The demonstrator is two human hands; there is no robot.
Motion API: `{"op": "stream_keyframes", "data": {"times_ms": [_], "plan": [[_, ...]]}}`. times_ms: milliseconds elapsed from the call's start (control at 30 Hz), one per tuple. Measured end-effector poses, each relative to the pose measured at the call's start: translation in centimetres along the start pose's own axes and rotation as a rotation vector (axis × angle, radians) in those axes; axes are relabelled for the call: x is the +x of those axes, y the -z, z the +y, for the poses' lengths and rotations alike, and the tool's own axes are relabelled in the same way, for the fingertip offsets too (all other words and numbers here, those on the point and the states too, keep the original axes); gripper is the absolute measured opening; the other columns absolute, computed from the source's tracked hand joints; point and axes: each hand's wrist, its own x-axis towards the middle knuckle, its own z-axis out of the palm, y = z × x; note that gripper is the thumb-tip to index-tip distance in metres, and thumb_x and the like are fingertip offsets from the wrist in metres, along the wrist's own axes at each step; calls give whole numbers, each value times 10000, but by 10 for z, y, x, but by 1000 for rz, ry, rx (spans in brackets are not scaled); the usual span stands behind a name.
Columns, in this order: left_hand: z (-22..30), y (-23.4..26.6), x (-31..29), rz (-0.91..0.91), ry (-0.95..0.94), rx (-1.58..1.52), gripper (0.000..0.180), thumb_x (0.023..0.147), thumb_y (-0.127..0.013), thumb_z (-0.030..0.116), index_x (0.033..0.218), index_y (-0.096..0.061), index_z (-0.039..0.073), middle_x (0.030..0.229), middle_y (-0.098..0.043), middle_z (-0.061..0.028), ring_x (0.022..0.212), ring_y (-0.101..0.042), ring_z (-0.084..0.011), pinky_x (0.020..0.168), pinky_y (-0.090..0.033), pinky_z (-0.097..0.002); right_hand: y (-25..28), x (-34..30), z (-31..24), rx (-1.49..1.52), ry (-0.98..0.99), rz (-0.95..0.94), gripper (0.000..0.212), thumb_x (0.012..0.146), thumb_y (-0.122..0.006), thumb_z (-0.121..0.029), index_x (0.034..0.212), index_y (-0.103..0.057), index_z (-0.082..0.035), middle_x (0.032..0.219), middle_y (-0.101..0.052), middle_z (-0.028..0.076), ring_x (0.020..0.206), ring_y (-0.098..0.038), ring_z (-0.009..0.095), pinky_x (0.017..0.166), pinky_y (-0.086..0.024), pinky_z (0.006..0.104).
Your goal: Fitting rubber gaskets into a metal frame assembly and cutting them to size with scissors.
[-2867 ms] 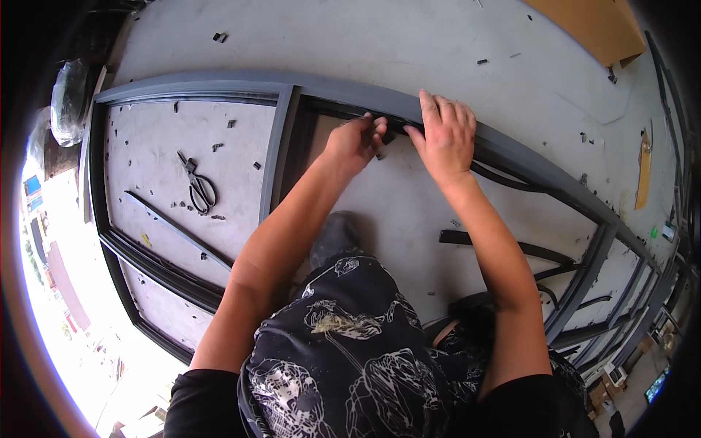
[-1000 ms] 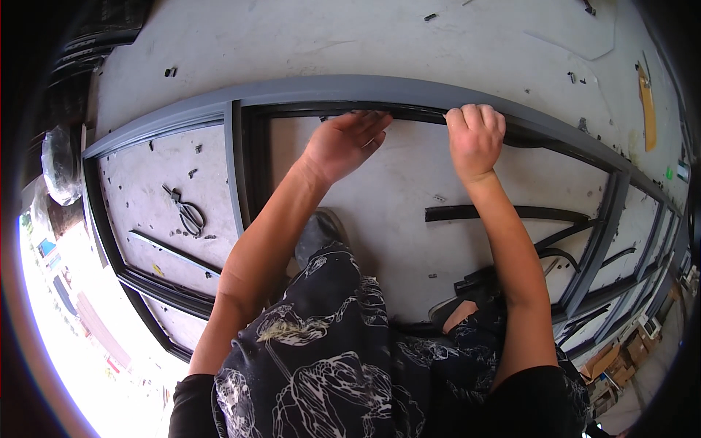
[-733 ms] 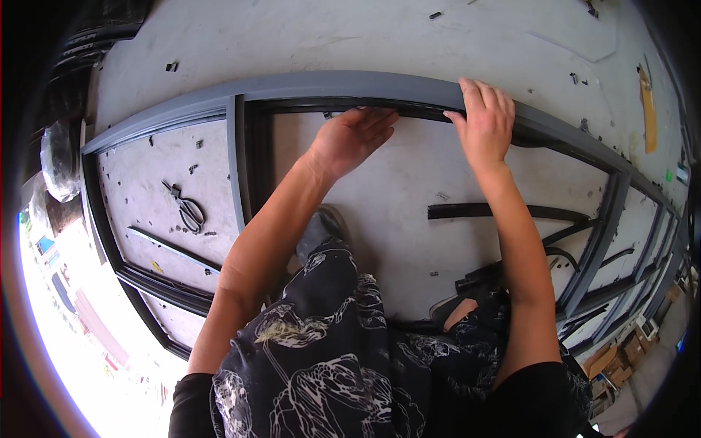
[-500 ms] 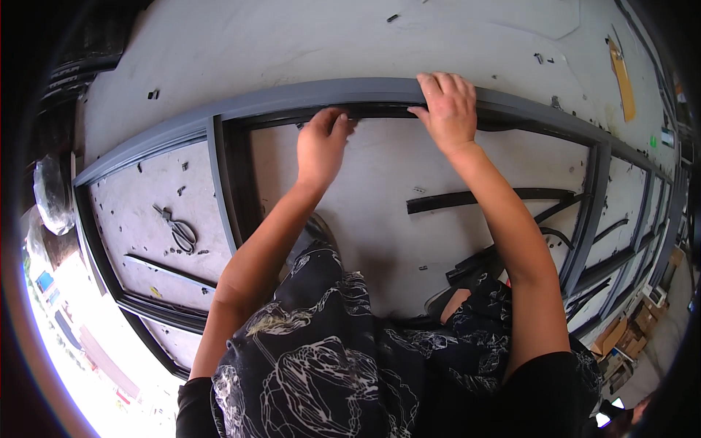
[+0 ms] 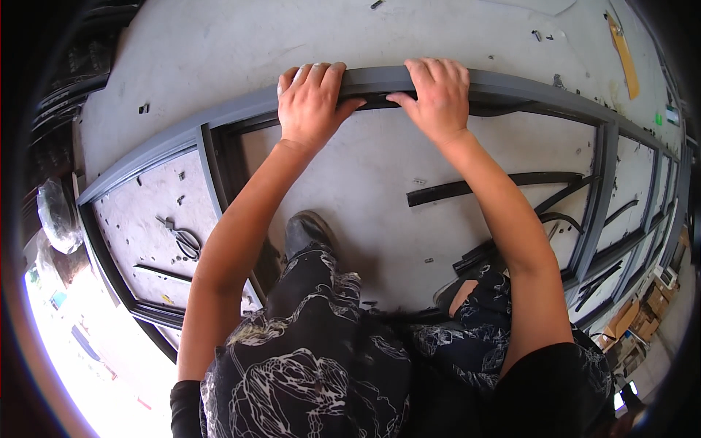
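One grey frame [image 5: 511,91] (seemingly metal)

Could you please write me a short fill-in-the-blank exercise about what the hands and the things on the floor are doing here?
1. Both hands, the left hand and the right hand, rest on the top bar of a grey metal ____.
2. The frame lies flat on a ____ floor.
3. In the left compartment lies a pair of ____.
4. A loose black strip lies on the floor below the ____ hand.

Missing words: frame; concrete; scissors; right
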Motion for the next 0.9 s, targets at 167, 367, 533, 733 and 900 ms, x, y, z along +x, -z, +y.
{"op": "stream_keyframes", "data": {"times_ms": [167,367,533,733,900], "plan": [[-2,-5,-4,19,34,32,515,695,-797,429,1062,-612,119,957,-642,-15,944,-609,-229,886,-417,-396,-3,5,-9,-60,11,-45,571,636,-850,-373,1077,-615,-97,1032,-626,28,1001,-566,258,957,-384,433],[0,-3,-1,-26,20,41,525,704,-794,403,1091,-604,105,971,-641,-37,957,-613,-248,877,-425,-406,-15,13,-21,-45,42,-6,543,613,-860,-361,1024,-605,-114,972,-609,18,958,-564,240,944,-392,432],[-29,10,-9,-137,-24,42,525,716,-786,394,1103,-592,97,967,-634,-42,955,-612,-253,851,-457,-411,-17,14,-28,-55,67,4,528,593,-863,-371,978,-594,-128,900,-585,11,910,-559,220,908,-405,424],[-17,4,-8,-67,-10,53,546,715,-782,385,1120,-572,85,977,-630,-42,953,-608,-246,864,-438,-419,-14,12,-30,-77,28,-33,522,616,-864,-349,1001,-600,-115,992,-602,29,964,-563,237,939,-406,433],[23,-4,11,-118,-17,16,619,711,-797,397,1172,-552,65,1051,-639,-78,1026,-611,-267,908,-443,-413,18,-21,-56,209,-279,106,374,752,-799,-234,1023,-618,-50,1063,-633,97,1015,-593,301,906,-461,449]]}}
